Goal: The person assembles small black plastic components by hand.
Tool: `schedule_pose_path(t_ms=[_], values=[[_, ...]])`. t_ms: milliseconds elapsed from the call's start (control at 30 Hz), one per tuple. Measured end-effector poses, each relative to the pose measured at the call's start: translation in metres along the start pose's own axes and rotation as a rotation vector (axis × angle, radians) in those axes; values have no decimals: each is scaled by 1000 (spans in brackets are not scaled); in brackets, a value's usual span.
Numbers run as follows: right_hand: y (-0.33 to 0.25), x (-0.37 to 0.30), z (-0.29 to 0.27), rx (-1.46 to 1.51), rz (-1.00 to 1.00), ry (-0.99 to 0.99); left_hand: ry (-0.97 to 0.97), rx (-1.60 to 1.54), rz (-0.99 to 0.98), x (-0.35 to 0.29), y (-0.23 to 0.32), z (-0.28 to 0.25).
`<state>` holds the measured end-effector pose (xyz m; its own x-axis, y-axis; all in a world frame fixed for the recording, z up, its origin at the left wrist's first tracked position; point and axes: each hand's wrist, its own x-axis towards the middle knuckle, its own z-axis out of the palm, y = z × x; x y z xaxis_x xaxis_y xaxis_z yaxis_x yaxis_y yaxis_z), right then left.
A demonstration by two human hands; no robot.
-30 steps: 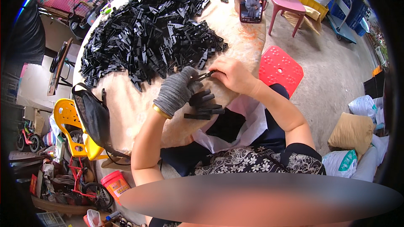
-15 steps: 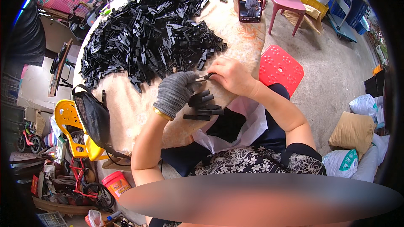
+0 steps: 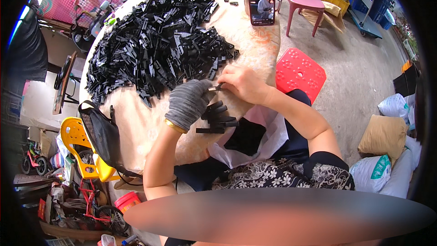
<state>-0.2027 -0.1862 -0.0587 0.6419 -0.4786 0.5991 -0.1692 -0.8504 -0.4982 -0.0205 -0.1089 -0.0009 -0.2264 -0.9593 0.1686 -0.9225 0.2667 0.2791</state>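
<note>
A small black plastic piece (image 3: pixel 215 88) is between my two hands over the near part of the cloth-covered table (image 3: pixel 136 132). My left hand (image 3: pixel 186 104), in a grey knit glove, is closed on one end of it. Bare fingers of my right hand (image 3: pixel 244 84) pinch its other end. Just below them, several longer black pieces (image 3: pixel 218 119) lie side by side near the table edge. A big heap of similar black pieces (image 3: pixel 159 41) spreads over the far left of the table. In my lap, a white plastic bag (image 3: pixel 276 132) hangs open with something black inside.
A phone (image 3: pixel 261 2) leans upright against a cup at the table's far right. Beside the table stand a red stool (image 3: pixel 300 74) and a maroon chair (image 3: pixel 304 0). A black mesh bag (image 3: pixel 101 130) hangs on the yellow chair (image 3: pixel 75 132) at left. Full sacks (image 3: pixel 381 139) lie at right.
The black piece stays between my hands, with its angle and my fingers shifted slightly. The whole view has moved a little, so the table and phone appear farther left.
</note>
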Motion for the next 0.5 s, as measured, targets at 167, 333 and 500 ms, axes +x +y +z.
schedule_pose_path(t_ms=[167, 333, 500], values=[[2, -1, 1, -18, -48, 5, -119, 57, -13, 16, 6, -1], [1, -1, -2, -3, -13, 27, -217, 163, 63, 30, 5, -1], [-1, -2, -3, 10, 63, 5, -328, 175, 74, 41, 8, -6]])
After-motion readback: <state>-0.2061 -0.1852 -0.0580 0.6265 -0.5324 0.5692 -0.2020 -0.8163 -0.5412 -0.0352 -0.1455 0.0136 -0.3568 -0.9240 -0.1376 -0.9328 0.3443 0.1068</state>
